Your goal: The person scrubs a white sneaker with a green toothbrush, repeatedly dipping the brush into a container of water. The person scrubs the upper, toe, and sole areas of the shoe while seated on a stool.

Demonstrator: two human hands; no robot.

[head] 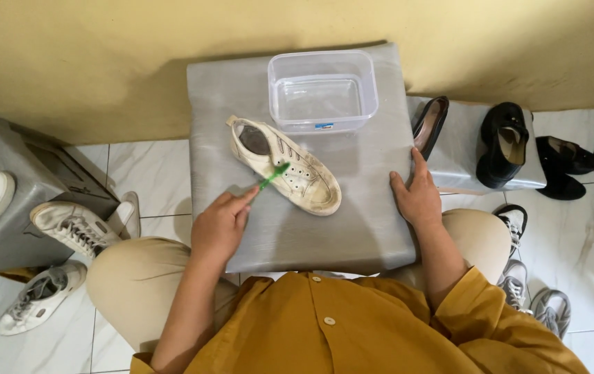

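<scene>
**Person brushes a white sneaker on a grey stool**

Seen from above, a person in a mustard shirt sits with knees apart at a grey padded stool (297, 235). The left hand (222, 225) grips a green toothbrush (274, 175), its head touching the laces of a scuffed white sneaker (285, 165). The sneaker lies diagonally at the stool's centre, toe toward the person. The right hand (418, 197) lies flat and empty on the stool's right edge. Bare stool surface shows in front of the sneaker. Just behind it stands a clear plastic tub (322, 90) with a small blue label on its near wall. White sneakers (68, 225) lie left; black shoes (503, 142) lie right.
</scene>
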